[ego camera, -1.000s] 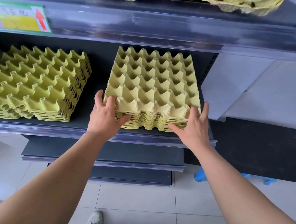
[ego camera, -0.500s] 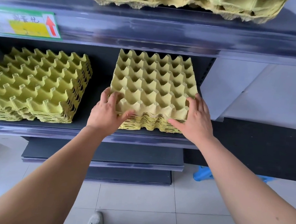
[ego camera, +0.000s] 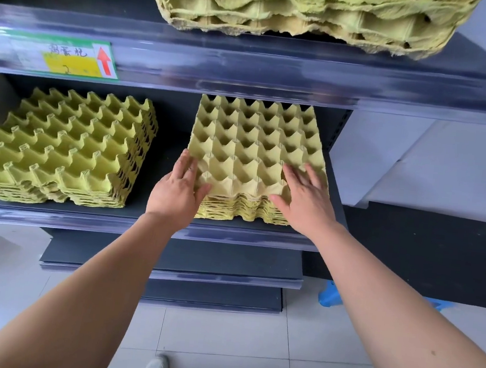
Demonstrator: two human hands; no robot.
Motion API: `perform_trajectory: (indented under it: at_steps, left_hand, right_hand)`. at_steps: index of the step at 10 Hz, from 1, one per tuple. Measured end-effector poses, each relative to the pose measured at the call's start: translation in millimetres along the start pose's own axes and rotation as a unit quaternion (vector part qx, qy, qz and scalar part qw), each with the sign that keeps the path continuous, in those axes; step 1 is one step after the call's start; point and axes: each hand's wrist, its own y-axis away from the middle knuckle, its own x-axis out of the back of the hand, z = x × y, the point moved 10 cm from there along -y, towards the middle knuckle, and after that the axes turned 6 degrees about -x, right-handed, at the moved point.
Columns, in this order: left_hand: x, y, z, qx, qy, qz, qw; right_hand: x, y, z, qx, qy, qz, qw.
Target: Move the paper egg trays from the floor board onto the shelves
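- The stack of egg trays (ego camera: pixel 256 155) sits on the middle shelf (ego camera: pixel 153 225), right of a second stack (ego camera: pixel 65 150); more trays (ego camera: pixel 308 11) rest on the shelf above.
- To seat it well, I judge: push evenly with both palms so it slides far-ward squarely, without crushing the soft paper rim.
- Left hand (ego camera: pixel 178 189): fingers spread flat against the stack's near-left corner, gripping nothing.
- Right hand (ego camera: pixel 306 199): fingers splayed on the top tray's near-right cups, thumb at the near edge.

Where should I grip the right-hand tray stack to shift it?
Grip the tray stack by its two side edges near the front corners, coming from the open shelf front; the shelf above blocks a top approach, and the rippled layered edges give the fingers purchase.
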Motion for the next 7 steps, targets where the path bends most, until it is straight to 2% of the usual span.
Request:
perform_trajectory:
  at_steps: [1,2,4,6,7]
  left_hand:
    - [9.2,2.0,9.0,-0.023,-0.034,0.024,0.999]
    - [22.0,4.3,26.3,-0.058,-0.046,0.062,0.995]
    - [9.4,1.0,23.3,-0.037,-0.01,-0.015,0.999]
    - [6.0,1.2,25.1,-0.053,-0.015,-0.08,0.995]
    - [17.6,4.8,29.6,-0.062,-0.025,-0.085,0.994]
  right_hand:
    - [4.2,-0.4,-0.2,0.001,0.006,-0.003,1.0]
    - [15.0,6.5,-8.1,0.01,-0.013,0.037,0.999]
    - [3.8,13.2,-23.4,0.035,-0.001,0.06,0.998]
    - [6.9,10.3,-25.0,0.02,0.017,0.016,1.0]
    - [19.9,16.7,-34.1,0.0,0.015,0.014,1.0]
